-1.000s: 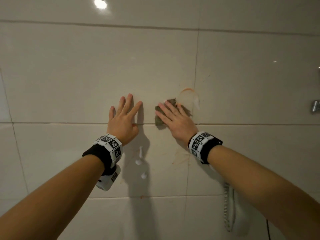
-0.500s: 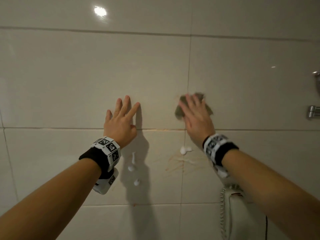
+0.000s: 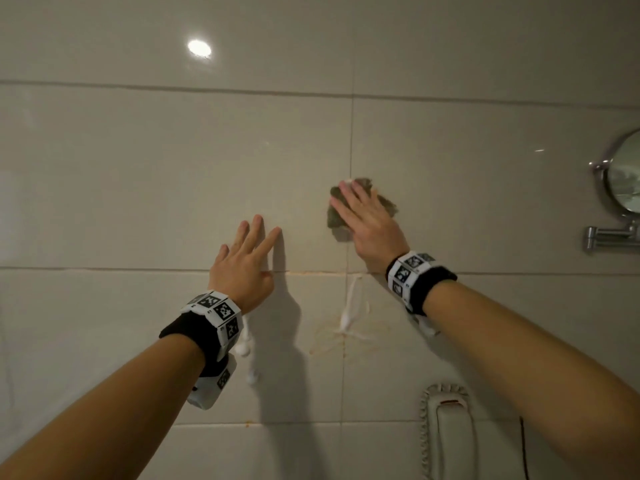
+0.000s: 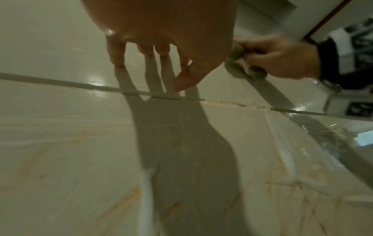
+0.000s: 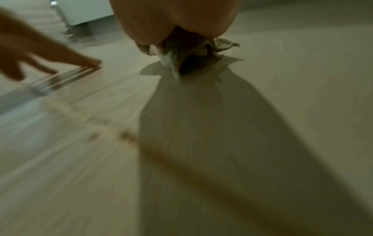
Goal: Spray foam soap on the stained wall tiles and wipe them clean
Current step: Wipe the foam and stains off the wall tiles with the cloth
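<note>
My right hand (image 3: pixel 360 209) presses a crumpled grey-green cloth (image 3: pixel 386 202) flat against the cream wall tiles (image 3: pixel 138 188), fingers straight, just right of the vertical grout line. White foam (image 3: pixel 349 303) runs down that line into a faint orange stain (image 3: pixel 332 341) on the tile below. My left hand (image 3: pixel 252 244) lies open and flat on the wall to the left, holding nothing. The left wrist view shows the cloth (image 4: pixel 238 65) bunched under the right hand (image 4: pixel 278 59), and orange streaks (image 4: pixel 125 202) low on the tile. The right wrist view is blurred, with the cloth (image 5: pixel 191 52) under the palm.
Small foam drops (image 3: pixel 246 348) hang below my left wrist. A wall telephone (image 3: pixel 450 434) with a coiled cord sits at the lower right. A round chrome mirror (image 3: pixel 623 174) on a swing arm (image 3: pixel 609 237) projects from the wall at the right edge.
My right hand has wiped the cloth rightward across the vertical grout line, over the foam ring. Foam now trails down in a longer streak. My left hand has stayed in place.
</note>
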{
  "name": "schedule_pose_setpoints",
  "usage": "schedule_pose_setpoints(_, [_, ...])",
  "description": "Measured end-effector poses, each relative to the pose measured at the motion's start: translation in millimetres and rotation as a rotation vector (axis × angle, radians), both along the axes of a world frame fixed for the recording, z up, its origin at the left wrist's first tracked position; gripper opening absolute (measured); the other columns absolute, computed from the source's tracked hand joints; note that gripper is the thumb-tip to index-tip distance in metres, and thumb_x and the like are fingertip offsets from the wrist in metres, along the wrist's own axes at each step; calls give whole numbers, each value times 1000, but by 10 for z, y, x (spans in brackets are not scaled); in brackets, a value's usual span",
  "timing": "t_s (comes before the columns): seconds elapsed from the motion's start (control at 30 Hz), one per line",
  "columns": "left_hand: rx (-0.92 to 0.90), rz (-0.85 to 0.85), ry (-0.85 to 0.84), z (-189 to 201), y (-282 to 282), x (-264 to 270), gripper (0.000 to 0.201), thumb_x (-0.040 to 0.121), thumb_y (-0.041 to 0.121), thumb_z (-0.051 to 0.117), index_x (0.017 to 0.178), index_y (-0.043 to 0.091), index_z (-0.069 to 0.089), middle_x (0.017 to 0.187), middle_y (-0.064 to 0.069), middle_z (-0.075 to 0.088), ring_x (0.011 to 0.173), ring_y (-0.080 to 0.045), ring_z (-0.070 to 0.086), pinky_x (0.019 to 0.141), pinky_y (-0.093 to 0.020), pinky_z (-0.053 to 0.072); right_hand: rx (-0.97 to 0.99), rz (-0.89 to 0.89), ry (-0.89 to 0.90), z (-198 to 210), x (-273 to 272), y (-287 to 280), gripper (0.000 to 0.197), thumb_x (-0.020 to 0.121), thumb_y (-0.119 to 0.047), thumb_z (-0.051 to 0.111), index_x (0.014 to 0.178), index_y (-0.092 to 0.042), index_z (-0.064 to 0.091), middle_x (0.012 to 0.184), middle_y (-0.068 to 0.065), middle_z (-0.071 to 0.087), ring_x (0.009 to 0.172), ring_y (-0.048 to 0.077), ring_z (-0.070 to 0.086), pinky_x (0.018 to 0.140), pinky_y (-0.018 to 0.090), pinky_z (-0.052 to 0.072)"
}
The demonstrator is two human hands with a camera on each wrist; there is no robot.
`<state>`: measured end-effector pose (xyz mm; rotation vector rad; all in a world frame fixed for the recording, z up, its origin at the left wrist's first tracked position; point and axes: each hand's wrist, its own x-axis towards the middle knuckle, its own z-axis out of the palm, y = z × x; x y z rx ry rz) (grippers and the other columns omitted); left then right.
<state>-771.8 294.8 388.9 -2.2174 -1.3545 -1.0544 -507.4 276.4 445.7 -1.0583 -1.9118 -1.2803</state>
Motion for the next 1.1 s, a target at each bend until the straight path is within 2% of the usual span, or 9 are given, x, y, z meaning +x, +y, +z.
schedule_pose_setpoints(0.1, [-2, 3, 6, -30, 8, -14, 87, 84, 15, 53, 157, 37, 11, 166, 5, -7, 153, -20, -5, 121, -51, 18, -3, 4, 84, 379, -143, 44, 57, 85, 5, 61, 142, -2, 53, 151, 23, 45, 140, 45, 41, 116, 60, 22])
schedule_pose_setpoints(0.2, [-4, -4, -5, -45, 22, -16, 88, 83, 14, 52, 157, 38, 10, 166, 6, -7, 153, -18, -5, 121, -51, 17, -23, 71, 119, 278, -315, 113, 51, 89, -7, 58, 140, -3, 56, 150, 21, 48, 141, 43, 40, 118, 58, 19])
schedule_pose_setpoints(0.5, [-22, -5, -23, -95, 11, 55, 87, 83, 15, 53, 157, 34, 12, 167, 3, -5, 153, -21, -4, 120, -54, 17, -345, 87, -269, -1647, -139, -62, 83, 49, 5, 81, 129, -10, 66, 147, 14, 54, 137, 33, 49, 109, 50, 35])
schedule_pose_setpoints(0.57, [-23, 5, -23, -112, -2, 111, 88, 83, 16, 53, 158, 33, 10, 167, 2, -6, 153, -23, -4, 119, -55, 17, -377, 104, -274, -1664, -64, -148, 73, 56, 4, 74, 128, -7, 66, 144, 17, 55, 134, 35, 52, 106, 50, 42])
schedule_pose_setpoints(0.7, [-9, 22, -39, -153, -8, 191, 90, 81, 16, 54, 158, 32, 10, 167, 0, -5, 153, -25, -3, 118, -58, 18, -277, 156, -113, -1387, 34, -261, 57, 79, -2, 35, 128, 1, 65, 139, 24, 58, 126, 39, 58, 100, 52, 53])
schedule_pose_setpoints(0.8, [-11, 33, -36, -169, -12, 238, 92, 81, 17, 54, 158, 32, 7, 167, 0, -6, 153, -26, -4, 118, -59, 18, -137, 138, -28, -1146, 121, -251, 66, 77, 9, 31, 137, 1, 57, 143, 23, 54, 132, 39, 53, 108, 54, 45])
schedule_pose_setpoints(0.93, [-8, 30, -29, -164, -20, 247, 91, 81, 17, 53, 158, 32, 7, 167, 0, -6, 153, -25, -3, 118, -59, 18, -103, -8, 176, -836, 224, -143, 81, 77, 18, 45, 153, -7, 35, 162, 16, 30, 151, 34, 21, 122, 53, 13])
schedule_pose_setpoints(1.0, [-5, 23, -19, -160, -15, 225, 90, 81, 17, 53, 158, 32, 8, 167, 0, -7, 153, -25, -4, 118, -58, 18, -80, -42, 254, -848, 192, -87, 78, 85, 14, 51, 156, -9, 30, 164, 14, 23, 153, 32, 12, 122, 51, 7])
schedule_pose_setpoints(1.1, [-15, 9, 11, -172, -23, 184, 91, 81, 17, 53, 158, 32, 7, 167, 1, -9, 153, -23, -5, 120, -55, 17, -87, 7, 154, -1138, 10, -17, 78, 83, 12, 58, 154, -12, 36, 163, 12, 27, 152, 29, 12, 120, 54, 5])
